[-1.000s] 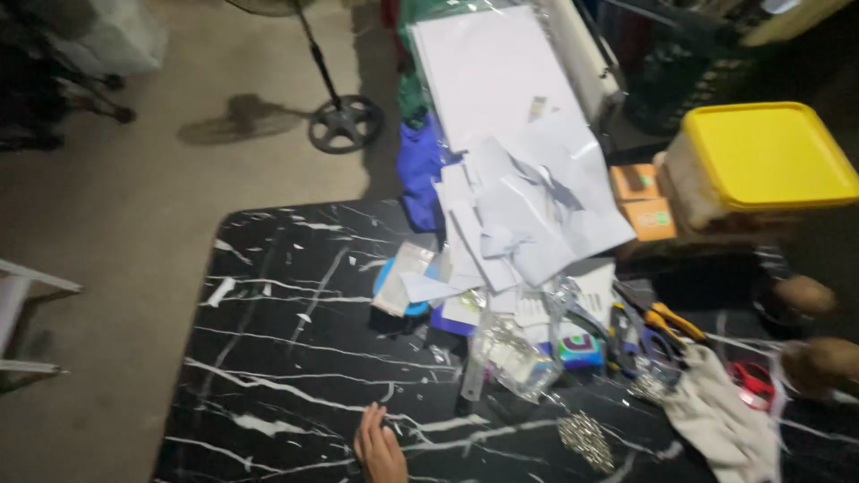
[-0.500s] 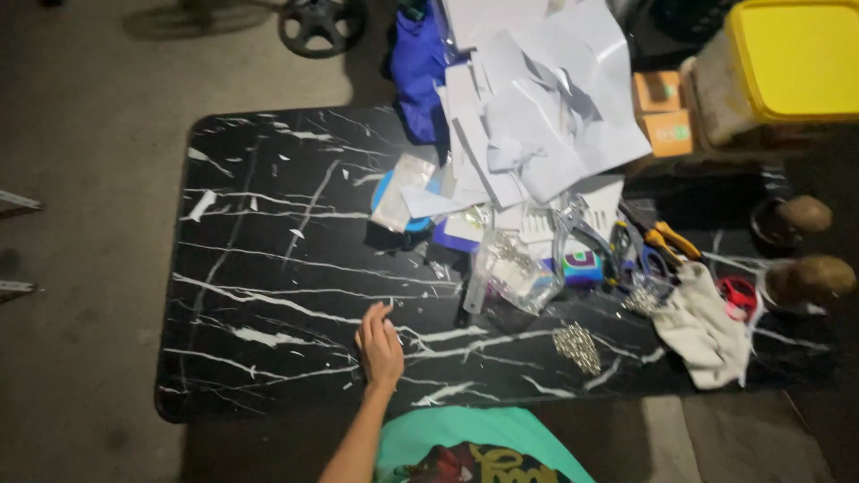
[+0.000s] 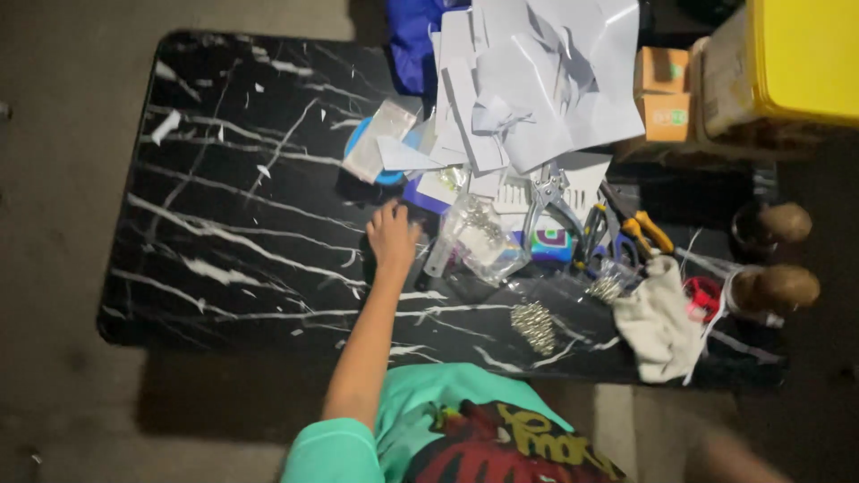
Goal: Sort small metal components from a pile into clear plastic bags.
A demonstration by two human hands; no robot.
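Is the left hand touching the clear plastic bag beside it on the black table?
Cannot tell. In the head view the left hand lies close beside the clear plastic bag, but blur hides any contact or gap.

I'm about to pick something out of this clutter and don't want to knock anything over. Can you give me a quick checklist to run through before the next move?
1. Left hand on the black marble-patterned table, beside the crumpled clear plastic bag: ok.
2. Left hand holding anything: cannot tell.
3. Right hand in view: not ok, unseen.
4. Silver metal pliers and orange-handled cutters apart from the hand: ok.
5. White paper pile stable: not ok, overhangs the far edge.
6. Small pile of silver metal pieces contained: not ok, loose near the front edge.
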